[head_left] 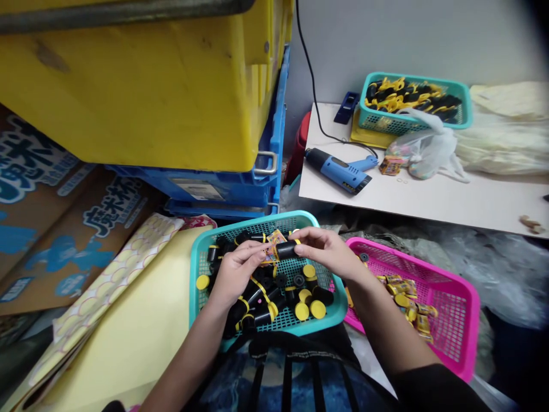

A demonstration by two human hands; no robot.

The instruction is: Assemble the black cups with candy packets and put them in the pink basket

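Over the teal basket (pixel 332 317) my two hands meet at a small black cylinder (pixel 286 249) with a yellow rim. My right hand (pixel 323 250) grips its capped end between thumb and fingers. A colourful printed sleeve (pixel 270 254) is pinched in my left hand (pixel 240 269), at the cylinder's other end. Whether the sleeve is partly around the cylinder I cannot tell. Below, the basket holds several more black cylinders (pixel 261 315) and round yellow caps (pixel 318 309). To the right, a pink basket (pixel 454 303) holds several yellow pieces (pixel 403 288) with printed wraps.
A blue heat gun (pixel 338 170) lies on the white table (pixel 429 203), its black cord (pixel 315 103) running up. Behind it are another teal basket (pixel 465 114) of black-and-yellow parts and a plastic bag (pixel 433 146). Yellow (pixel 171 97) and blue crates (pixel 240 189) tower at left.
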